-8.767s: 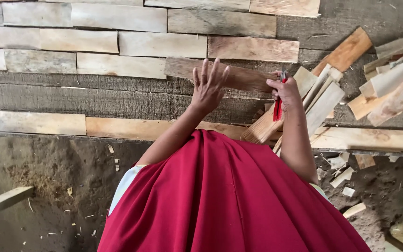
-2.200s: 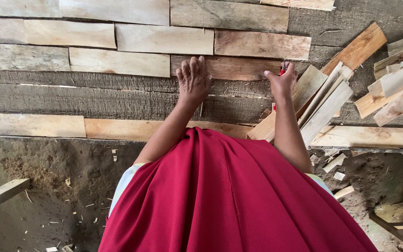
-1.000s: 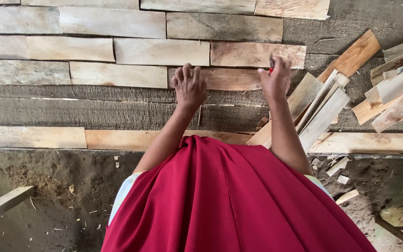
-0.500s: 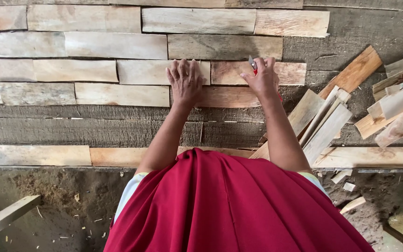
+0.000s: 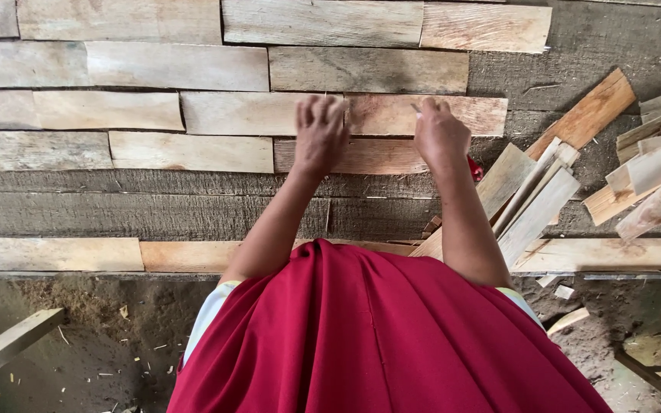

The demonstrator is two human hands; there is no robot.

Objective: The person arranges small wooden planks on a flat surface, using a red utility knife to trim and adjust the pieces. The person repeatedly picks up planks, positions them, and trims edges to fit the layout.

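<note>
My left hand (image 5: 319, 134) lies flat, fingers apart, on the left end of a short reddish wooden slat (image 5: 376, 157). This slat sits at the right end of the lowest row of pale slats (image 5: 191, 152) laid on a dark weathered board surface (image 5: 154, 214). My right hand (image 5: 439, 134) rests over the slat above, closed around a red pencil (image 5: 474, 168) whose red end sticks out below the wrist. A red cloth (image 5: 376, 336) covers my lap.
More slat rows (image 5: 323, 23) fill the surface above. A loose heap of cut wood pieces (image 5: 575, 176) lies to the right. A long plank (image 5: 55, 254) runs along the near edge. Dirt ground with chips (image 5: 78, 336) is below.
The reddish slat, held in both hands earliest, now lies at the end of the lowest row. Both hands have shifted left and up over it, the right still gripping the pencil.
</note>
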